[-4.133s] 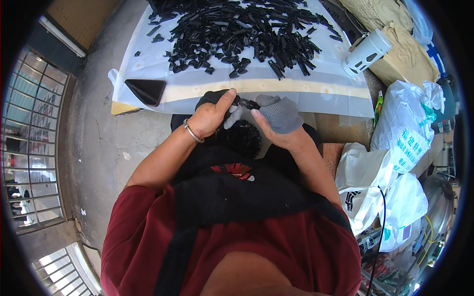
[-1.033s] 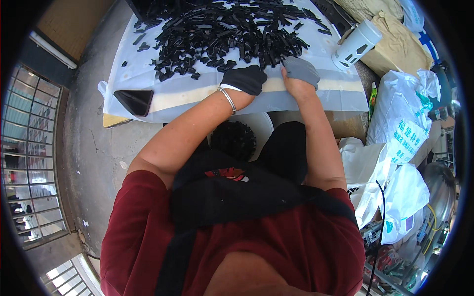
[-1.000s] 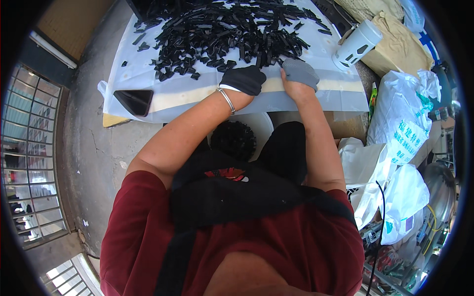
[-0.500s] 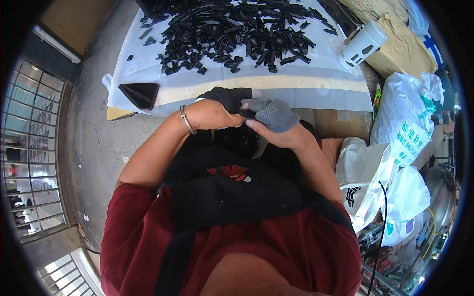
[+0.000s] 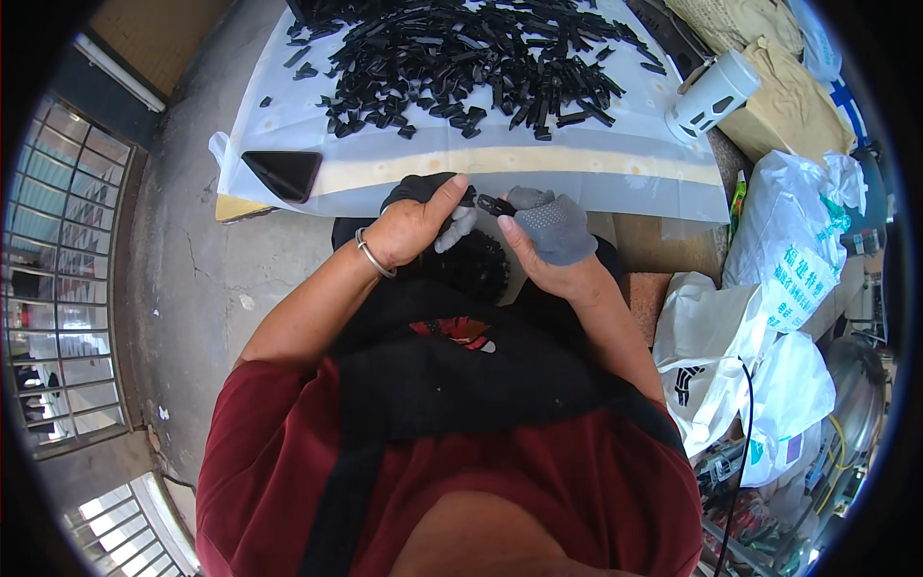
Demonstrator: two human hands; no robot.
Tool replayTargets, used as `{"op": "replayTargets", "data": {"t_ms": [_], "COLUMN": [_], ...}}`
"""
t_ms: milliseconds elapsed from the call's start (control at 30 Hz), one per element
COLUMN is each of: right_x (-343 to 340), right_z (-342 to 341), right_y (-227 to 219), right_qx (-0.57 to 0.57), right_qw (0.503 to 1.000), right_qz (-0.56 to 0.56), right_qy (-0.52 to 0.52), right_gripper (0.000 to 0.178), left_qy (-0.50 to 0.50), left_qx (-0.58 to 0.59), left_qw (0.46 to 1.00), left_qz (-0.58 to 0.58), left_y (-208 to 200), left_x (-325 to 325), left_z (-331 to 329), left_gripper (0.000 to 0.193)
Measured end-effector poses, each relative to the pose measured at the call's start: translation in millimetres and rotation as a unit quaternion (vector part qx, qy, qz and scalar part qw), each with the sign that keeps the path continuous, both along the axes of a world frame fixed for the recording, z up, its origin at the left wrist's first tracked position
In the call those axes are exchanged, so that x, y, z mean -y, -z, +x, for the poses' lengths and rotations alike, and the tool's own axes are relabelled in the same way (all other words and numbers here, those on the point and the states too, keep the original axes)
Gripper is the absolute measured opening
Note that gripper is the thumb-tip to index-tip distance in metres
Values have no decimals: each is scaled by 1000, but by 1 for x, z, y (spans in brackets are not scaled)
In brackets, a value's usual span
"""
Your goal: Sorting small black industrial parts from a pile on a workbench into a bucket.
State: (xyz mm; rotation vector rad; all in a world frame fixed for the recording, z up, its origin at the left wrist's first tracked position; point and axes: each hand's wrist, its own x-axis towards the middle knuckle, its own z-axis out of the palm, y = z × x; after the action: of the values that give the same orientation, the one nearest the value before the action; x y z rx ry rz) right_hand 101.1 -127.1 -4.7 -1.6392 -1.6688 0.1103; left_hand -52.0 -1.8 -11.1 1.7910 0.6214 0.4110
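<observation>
My right hand (image 5: 550,233), in a grey dotted glove with bare thumb, pinches a small black plastic piece (image 5: 494,205) between thumb and fingers. Just left of it is my left hand (image 5: 430,213), in a black glove with grey fingertips and a bracelet at the wrist. Its fingers are curled in and the thumb presses against them; something small and dark shows at the thumb tip, too little to name. A narrow gap separates the two hands. Below them, between my knees, lies a heap of small black pieces (image 5: 476,269), partly hidden by hands and apron.
Many loose black plastic pieces (image 5: 461,67) cover the far part of the sheeted table (image 5: 385,171). A black phone (image 5: 286,173) lies at its near left, a white tumbler (image 5: 711,96) at its right. White bags (image 5: 784,240) and a reddish block (image 5: 642,300) stand to my right.
My hands have come apart from each other. The left has turned, its thumb now pointing up, and the black piece in my right fingers has come into plain sight. The view has shifted slightly.
</observation>
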Motion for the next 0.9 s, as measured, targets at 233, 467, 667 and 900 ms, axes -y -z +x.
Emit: {"op": "replayTargets", "data": {"t_ms": [233,467,667,900], "right_x": [5,1,-21,-78], "right_z": [-1,-10,61,123], "right_y": [-3,12,5,-1], "right_qx": [106,164,125,172], "right_qw": [994,986,976,946], "right_qz": [25,-19,-122,-157], "right_qy": [-6,34,131,225], "right_gripper": [21,26,30,25], "left_qy": [51,78,60,64], "left_qx": [-10,-32,-166,-181], "left_qw": [997,958,875,857], "left_qz": [56,274,450,478], "left_y": [-8,-6,-14,6], "left_x": [2,11,-17,-29], "left_z": [7,15,40,138], "left_gripper": [39,37,34,29]}}
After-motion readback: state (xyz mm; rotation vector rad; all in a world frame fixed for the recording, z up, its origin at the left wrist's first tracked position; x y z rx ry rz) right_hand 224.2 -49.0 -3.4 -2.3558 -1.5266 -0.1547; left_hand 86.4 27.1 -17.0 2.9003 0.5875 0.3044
